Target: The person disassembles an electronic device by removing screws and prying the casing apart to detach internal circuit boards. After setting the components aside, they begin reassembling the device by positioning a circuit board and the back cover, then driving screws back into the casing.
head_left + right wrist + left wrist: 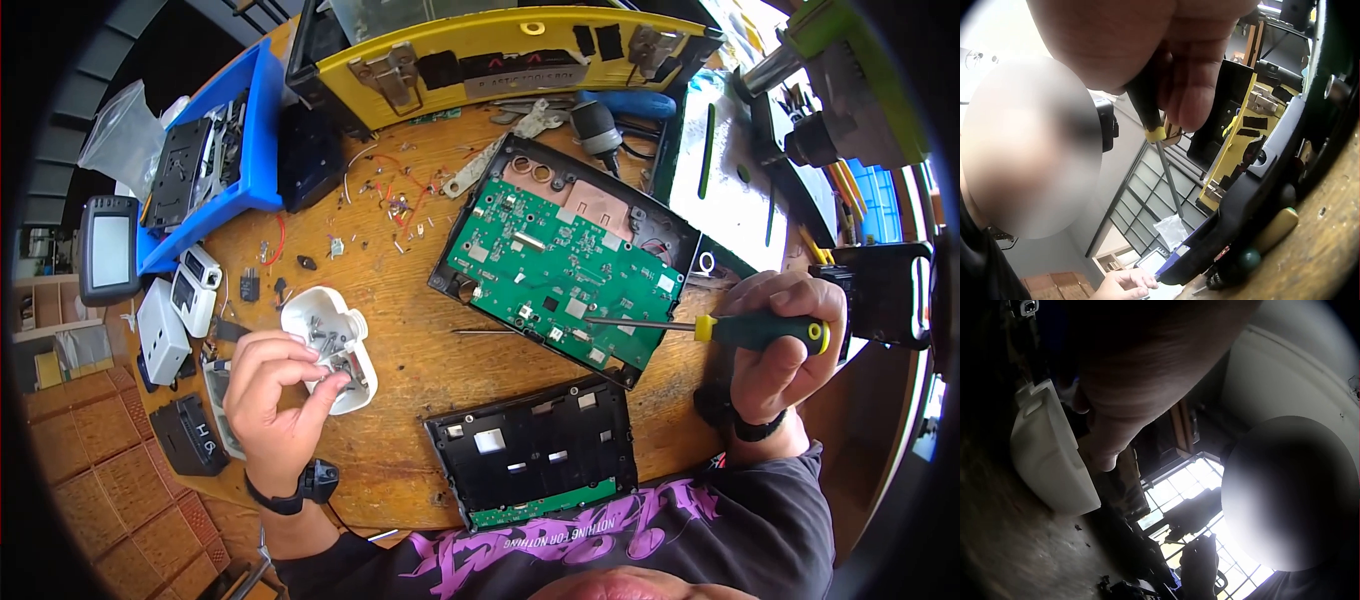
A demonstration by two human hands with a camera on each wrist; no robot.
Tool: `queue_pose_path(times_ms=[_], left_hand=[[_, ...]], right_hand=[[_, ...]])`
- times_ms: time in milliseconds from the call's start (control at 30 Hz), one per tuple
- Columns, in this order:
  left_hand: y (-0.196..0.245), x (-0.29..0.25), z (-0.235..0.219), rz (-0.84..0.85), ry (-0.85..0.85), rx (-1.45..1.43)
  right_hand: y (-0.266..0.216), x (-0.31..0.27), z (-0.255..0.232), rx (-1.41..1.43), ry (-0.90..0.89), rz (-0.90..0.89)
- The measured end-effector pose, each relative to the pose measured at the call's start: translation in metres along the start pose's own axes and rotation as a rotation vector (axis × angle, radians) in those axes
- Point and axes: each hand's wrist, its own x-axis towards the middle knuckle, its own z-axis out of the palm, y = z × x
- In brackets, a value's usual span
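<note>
In the head view my right hand [787, 340] grips a screwdriver [765, 331] by its dark green handle with yellow ends. Its thin shaft points left, over the green circuit board [560, 270] set in a black casing [450, 262]. The right wrist view shows the screwdriver shaft [1169, 178] coming out below my curled fingers. My left hand [272, 395] is over a white plastic container [352, 398] with loose screws [330, 340] inside, thumb and fingertips close together at its opening. From the left wrist, the container [1054, 456] appears beside my thumb.
A black cover panel [540, 450] lies nearest my body. Behind the casing stand a yellow toolbox [440, 75] and a blue-handled tool [630, 103]. Wire scraps [395, 205] litter the wooden table [400, 330]. A blue bin [262, 130] sits at left, a green machine [860, 90] at right.
</note>
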Motion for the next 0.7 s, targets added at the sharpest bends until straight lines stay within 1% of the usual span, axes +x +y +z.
queue_pose_path(times_ms=[133,367,467,533,700], left_hand=[[0.0005,-0.0014,-0.0012,-0.026,-0.004,-0.003],[-0.0001,0.0,-0.0032,-0.018,-0.019,0.009],[-0.0009,0.0029,-0.0019,0.0,-0.007,0.026],[0.0012,0.0033,-0.0025,-0.005,-0.005,0.003],[-0.0003,0.0023,-0.0037,0.001,0.013,-0.007]], right_hand=[[0.0005,0.0005,0.0004,0.027,-0.006,-0.003],[0.0006,0.0005,0.0032,0.036,0.005,-0.006],[0.0027,-0.0014,0.0001,0.002,-0.011,-0.012],[0.0029,-0.003,0.0019,-0.025,0.029,-0.005],[0.0041,-0.0045,-0.0007,-0.072,0.026,0.006]])
